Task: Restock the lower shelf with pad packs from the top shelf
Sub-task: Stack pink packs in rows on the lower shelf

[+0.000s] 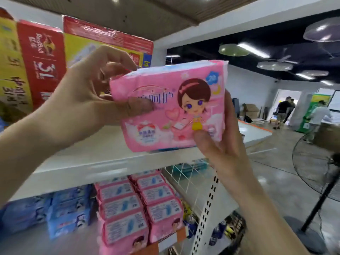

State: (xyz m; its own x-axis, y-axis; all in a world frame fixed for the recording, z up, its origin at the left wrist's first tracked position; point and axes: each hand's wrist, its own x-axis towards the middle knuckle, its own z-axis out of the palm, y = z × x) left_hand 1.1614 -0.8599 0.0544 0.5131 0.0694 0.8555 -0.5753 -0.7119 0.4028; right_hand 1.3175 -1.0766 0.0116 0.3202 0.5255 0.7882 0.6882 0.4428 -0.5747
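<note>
The pink pad pack was held at the level of the top shelf, over its front right end, printed face toward the camera. Whether its underside touched the shelf board could not be determined.

The left hand grasped the pack's upper left corner, with the thumb pressed flat on the front face and the fingers curled over the top edge. The right hand grasped the lower right corner (thumb on the front, fingers wrapped behind the right side).

On the top shelf, well left of the pack, stood red and yellow cartons.

On the lower shelf, pink packs stood in two stacked rows, backs outward. Blue packs sat just beside them on the left. A white wire mesh panel closed the shelf's right end, next to a perforated upright.

A floor fan stood at the right on the open floor.
</note>
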